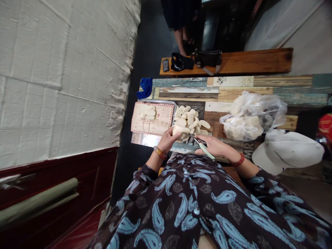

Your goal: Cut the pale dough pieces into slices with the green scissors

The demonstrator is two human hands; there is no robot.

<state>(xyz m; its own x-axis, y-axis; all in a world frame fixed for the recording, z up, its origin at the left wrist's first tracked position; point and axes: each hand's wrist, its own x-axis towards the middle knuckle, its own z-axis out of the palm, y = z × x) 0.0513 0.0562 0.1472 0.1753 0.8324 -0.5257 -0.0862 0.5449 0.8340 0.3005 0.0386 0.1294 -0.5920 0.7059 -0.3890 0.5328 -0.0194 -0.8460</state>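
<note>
My left hand (167, 139) grips a pale round piece of food (179, 130) near the front edge of the table. In my right hand (211, 146) are scissors (205, 150) with light green handles, their blades pointing left at the pale piece. Just beyond my hands lies a heap of cut pale slices (190, 117) on the table. To the left, a few more slices (149, 112) rest on a board with a red striped border (163, 119), which lies over a metal tray.
Plastic bags with pale food (243, 127) and a white cap (287, 152) are on the right. A blue cloth (145, 88) lies at the far left corner. Behind, a bench (254, 62) holds a phone, dark cap and bag; a person stands beyond it.
</note>
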